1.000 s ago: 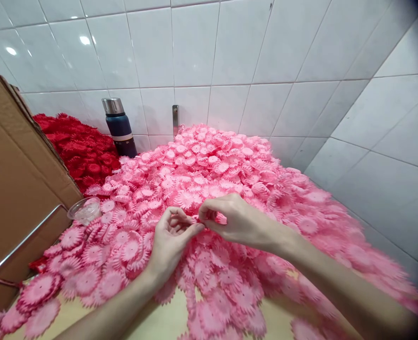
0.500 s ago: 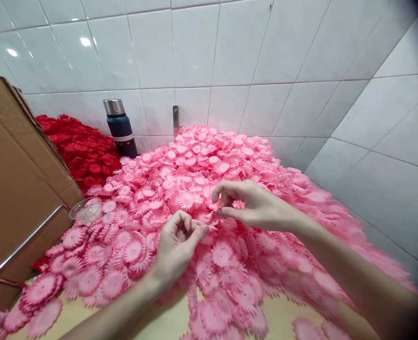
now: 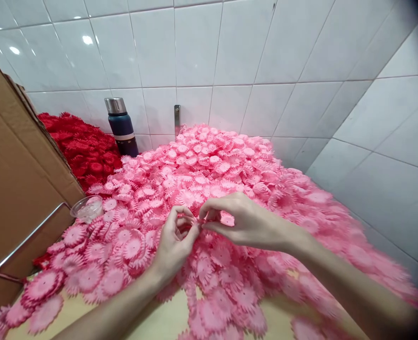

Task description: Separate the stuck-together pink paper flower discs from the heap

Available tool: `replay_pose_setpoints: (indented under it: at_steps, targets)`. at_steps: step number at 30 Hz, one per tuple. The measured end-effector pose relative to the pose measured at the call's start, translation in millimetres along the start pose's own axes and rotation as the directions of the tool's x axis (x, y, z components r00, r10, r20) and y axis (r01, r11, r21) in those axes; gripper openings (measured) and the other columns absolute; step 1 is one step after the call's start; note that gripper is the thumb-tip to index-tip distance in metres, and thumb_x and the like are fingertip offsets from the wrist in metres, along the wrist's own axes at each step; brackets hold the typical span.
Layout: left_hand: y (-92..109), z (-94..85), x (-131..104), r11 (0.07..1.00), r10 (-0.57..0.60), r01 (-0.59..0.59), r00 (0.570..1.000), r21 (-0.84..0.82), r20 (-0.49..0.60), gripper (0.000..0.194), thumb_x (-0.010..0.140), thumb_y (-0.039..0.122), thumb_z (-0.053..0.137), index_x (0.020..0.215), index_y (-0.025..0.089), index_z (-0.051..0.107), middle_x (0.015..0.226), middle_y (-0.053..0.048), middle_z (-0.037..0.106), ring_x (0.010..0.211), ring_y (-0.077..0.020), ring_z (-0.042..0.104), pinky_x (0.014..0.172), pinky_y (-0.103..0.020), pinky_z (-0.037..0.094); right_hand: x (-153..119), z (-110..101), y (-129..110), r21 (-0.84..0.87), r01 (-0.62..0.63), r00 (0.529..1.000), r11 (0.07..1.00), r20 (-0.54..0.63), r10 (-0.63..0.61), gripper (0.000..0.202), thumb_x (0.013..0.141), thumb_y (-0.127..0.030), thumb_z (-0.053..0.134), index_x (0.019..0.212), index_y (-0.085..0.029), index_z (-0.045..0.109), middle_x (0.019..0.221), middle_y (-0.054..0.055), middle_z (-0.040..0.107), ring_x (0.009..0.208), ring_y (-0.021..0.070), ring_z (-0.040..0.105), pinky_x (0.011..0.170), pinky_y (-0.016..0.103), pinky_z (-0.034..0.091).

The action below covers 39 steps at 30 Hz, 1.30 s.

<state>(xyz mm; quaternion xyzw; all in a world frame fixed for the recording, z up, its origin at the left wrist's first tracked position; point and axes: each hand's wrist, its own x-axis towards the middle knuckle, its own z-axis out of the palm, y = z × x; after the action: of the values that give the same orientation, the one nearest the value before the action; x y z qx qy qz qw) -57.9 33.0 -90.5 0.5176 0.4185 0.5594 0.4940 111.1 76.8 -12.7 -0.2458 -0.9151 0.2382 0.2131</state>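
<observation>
My left hand [image 3: 177,238] is closed in a pinch, thumb against fingertips, over the middle of a large heap of pink fabric flower pieces [image 3: 226,167]. Meeting it from the right, my right hand [image 3: 239,219] also pinches, its fingertips almost touching the left ones. Whatever sits between the two pinches is too small and covered to name. The flower pieces are flat, round and fringed at the edge, many with a small hole in the centre. Both hands hover just above the heap.
A cardboard box [image 3: 21,156] with a bent metal rod [image 3: 32,238] stands at left. Behind it lie red flower pieces [image 3: 81,148] and a dark blue bottle [image 3: 121,127]. A clear plastic cup [image 3: 88,209] sits beside the box. White tiled walls close off the back and right.
My right hand has moved left and slightly down, bringing its fingertips up to the left hand's. My left fingers have closed tighter, with the thumb drawn in.
</observation>
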Motion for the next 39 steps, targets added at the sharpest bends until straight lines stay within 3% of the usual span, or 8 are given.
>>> replay_pose_setpoints:
  at_steps: [4,13,26,33,39]
  targets:
    - [-1,0.5,-2,0.997,0.027,-0.025,1.000,0.076,-0.014,0.018,0.088,0.025,0.062,0.086,0.020,0.045,0.075,0.005,0.049,0.066,-0.0076,0.048,0.059,-0.019,0.040,0,-8,9,-0.008,-0.027,0.999,1.000,-0.046,0.026,0.007,0.085,-0.010,0.061,0.086,-0.016,0.064,0.074,0.000,0.064,0.065,0.0103,0.056,0.059,0.024,0.044]
    - [13,9.8,-10,0.997,0.065,-0.066,0.997,0.030,0.048,0.018,0.089,0.025,0.061,0.082,0.021,0.045,0.074,0.004,0.052,0.069,-0.0103,0.054,0.066,-0.024,0.045,-5,-26,28,0.274,-0.150,0.987,0.950,-0.019,0.161,0.017,0.083,-0.028,0.067,0.094,-0.016,0.062,0.073,0.000,0.060,0.064,0.0122,0.054,0.057,0.027,0.044]
    - [15,6.0,-7,0.991,0.042,-0.020,0.986,-0.135,0.164,0.022,0.088,0.029,0.063,0.082,0.019,0.044,0.068,0.006,0.044,0.057,-0.0068,0.041,0.055,-0.022,0.034,-8,-35,31,0.361,-0.160,0.987,0.919,0.044,0.155,0.020,0.083,-0.032,0.070,0.090,-0.016,0.060,0.074,0.001,0.061,0.067,0.0129,0.059,0.058,0.026,0.047]
    - [15,2.8,-6,0.995,0.030,-0.016,0.990,-0.103,0.134,0.019,0.086,0.027,0.065,0.087,0.020,0.048,0.075,0.003,0.051,0.069,-0.0103,0.053,0.067,-0.026,0.045,-8,-36,28,0.312,-0.150,0.989,0.938,0.044,0.143,0.013,0.082,-0.026,0.069,0.085,-0.017,0.061,0.077,0.002,0.063,0.070,0.0134,0.060,0.063,0.028,0.050]
    - [9,2.9,-4,0.996,-0.046,0.053,0.993,-0.071,0.105,0.029,0.082,0.026,0.070,0.100,0.021,0.047,0.079,0.002,0.057,0.076,-0.0126,0.059,0.076,-0.029,0.048,-4,-23,10,0.105,-0.072,0.997,0.992,0.049,0.068,0.005,0.085,-0.021,0.063,0.083,-0.017,0.060,0.076,0.001,0.064,0.067,0.0121,0.058,0.061,0.026,0.047]
